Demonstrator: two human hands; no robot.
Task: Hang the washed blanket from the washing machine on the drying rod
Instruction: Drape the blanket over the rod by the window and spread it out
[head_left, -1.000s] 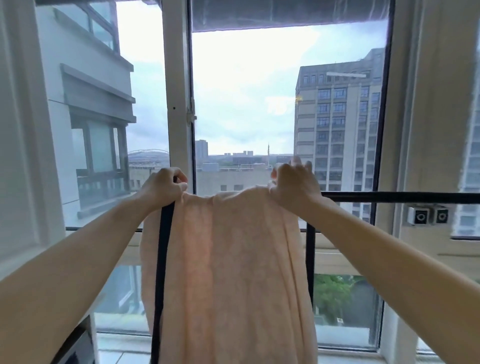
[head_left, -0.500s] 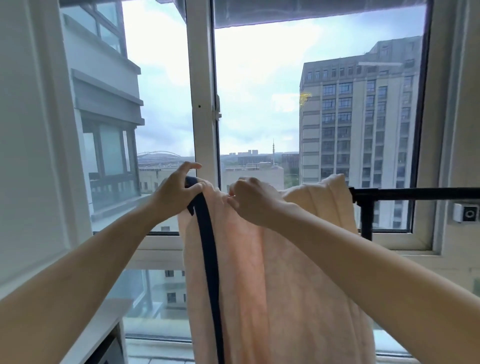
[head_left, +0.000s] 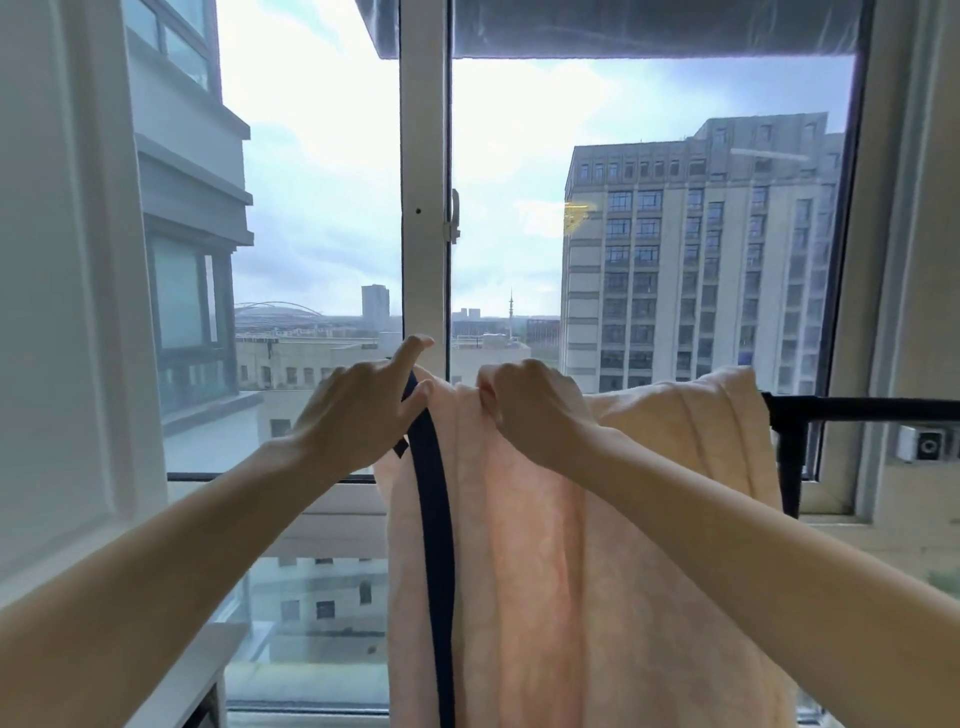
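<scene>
A pale peach blanket (head_left: 545, 571) hangs draped over the black drying rod (head_left: 862, 402), which shows bare only at the right. My left hand (head_left: 358, 415) pinches the blanket's left top corner between thumb and fingers, its index finger raised, right beside the rack's dark upright post (head_left: 434, 519). My right hand (head_left: 530, 410) is closed on a bunched fold of the blanket's top edge, a little to the right of the left hand. The rod under the blanket is hidden.
A white window frame mullion (head_left: 423, 208) stands just behind the rack, with glass on both sides. A white wall (head_left: 57, 312) is close on the left. A small white fitting (head_left: 927, 444) sits on the right wall near the rod's end.
My right hand has slid left along the top edge, from the blanket's right side to near my left hand. The view has shifted, and the blanket's right part now lies spread on the rod.
</scene>
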